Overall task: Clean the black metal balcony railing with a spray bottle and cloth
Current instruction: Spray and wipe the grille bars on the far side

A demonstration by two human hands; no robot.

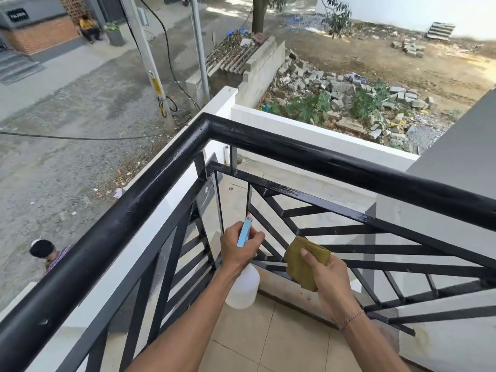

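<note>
Railing [308, 154] of black metal turned a corner on a tiled balcony, its round top rail glossy and wet-looking along both runs. Nearest the camera, the left hand [239, 248] gripped the neck of a spray bottle [243, 287] with a translucent white body and a blue trigger head, nozzle pointing up toward the corner post. Just beside it, the right hand [328, 275] pinched a folded olive-yellow cloth [303, 260] between thumb and fingers, pressing it against the slanted lower bars [375, 264] of the right-hand panel. The step in hand appeared to be wiping these fan-shaped bars while the bottle stood ready; the next move probably called for spraying the bars not yet reached, then following each thin slat along its length and round its underside. The bottle showed no readable label. Farther off, beyond the white parapet [308, 130], a utility pole [153, 76] bore a yellow tag, and a dark sign [17, 15] hung on a distant building, both too small to read.
</note>
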